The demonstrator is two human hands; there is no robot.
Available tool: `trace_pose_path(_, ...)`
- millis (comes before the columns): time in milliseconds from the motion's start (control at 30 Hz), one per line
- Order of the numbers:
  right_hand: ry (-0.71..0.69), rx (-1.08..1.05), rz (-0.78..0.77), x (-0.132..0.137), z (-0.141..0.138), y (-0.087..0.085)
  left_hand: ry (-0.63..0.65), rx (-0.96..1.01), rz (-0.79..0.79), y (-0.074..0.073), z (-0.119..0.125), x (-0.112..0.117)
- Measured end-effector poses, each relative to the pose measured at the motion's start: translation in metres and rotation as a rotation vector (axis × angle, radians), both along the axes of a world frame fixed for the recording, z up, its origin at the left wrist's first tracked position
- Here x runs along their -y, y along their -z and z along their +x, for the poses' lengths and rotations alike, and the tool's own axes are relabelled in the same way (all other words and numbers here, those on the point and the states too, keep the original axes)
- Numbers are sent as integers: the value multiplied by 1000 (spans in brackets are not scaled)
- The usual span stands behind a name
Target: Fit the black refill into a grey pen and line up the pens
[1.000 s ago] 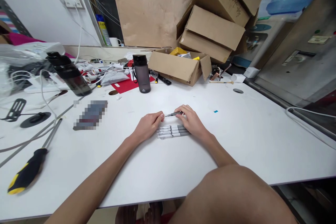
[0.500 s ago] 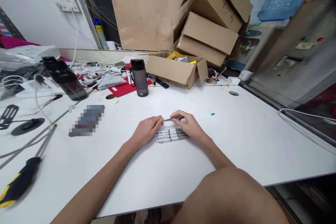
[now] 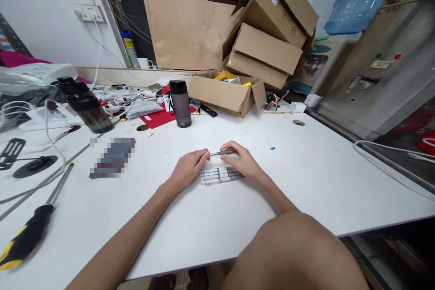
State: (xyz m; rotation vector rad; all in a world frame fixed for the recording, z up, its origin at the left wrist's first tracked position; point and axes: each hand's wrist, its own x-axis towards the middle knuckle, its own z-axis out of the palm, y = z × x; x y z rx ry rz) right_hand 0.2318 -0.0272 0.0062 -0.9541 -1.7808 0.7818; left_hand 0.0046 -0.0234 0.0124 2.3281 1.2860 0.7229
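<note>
**Pen pinched between both hands, centre of frame**

Held at both ends: a grey pen (image 3: 222,152), pinched at its left tip by the left hand (image 3: 188,168) and at its right end by the right hand (image 3: 242,161). Both grips narrow, fingertips closed on the barrel. Long axis running left to right across the frame, nearly level, right end a touch higher. Raised just above the table (image 3: 306,172), slightly farther up the frame than the pens (image 3: 220,175) lying below.

Those pens packed side by side in a tight row, parallel to the held one, directly under and between the two hands; right fingers resting over the row's right end, left knuckles just beside its left end. Neither hand clearly nearer to the row.

Farther out: a dark bottle (image 3: 180,103) upright, above centre; an open box (image 3: 226,93) to its right; a screwdriver (image 3: 32,231) at lower left, well apart from the hands.
</note>
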Motion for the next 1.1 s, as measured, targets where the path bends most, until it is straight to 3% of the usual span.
trace_pose_path(133, -3, -16, -117, 0, -2, 3, 16, -9, 5, 2, -2, 1)
trace_pose_path(267, -31, -1, -25, 0, -2, 4, 17, -21, 0, 5, -6, -1)
trace_pose_path(433, 3, -29, -127, 2, -1, 1, 26, 28, -13, 7, -6, -3)
trace_pose_path(667, -6, -52, -46, 2, -3, -3, 30, 173, -74, 10, -1, 3)
trace_pose_path(900, 28, -135, -116, 5, -12, -5, 14, 272, -157, 9, -6, 1)
trace_pose_path(1100, -54, -161, -92, -2, -12, -14, 21, 323, -276, 10, -6, -2)
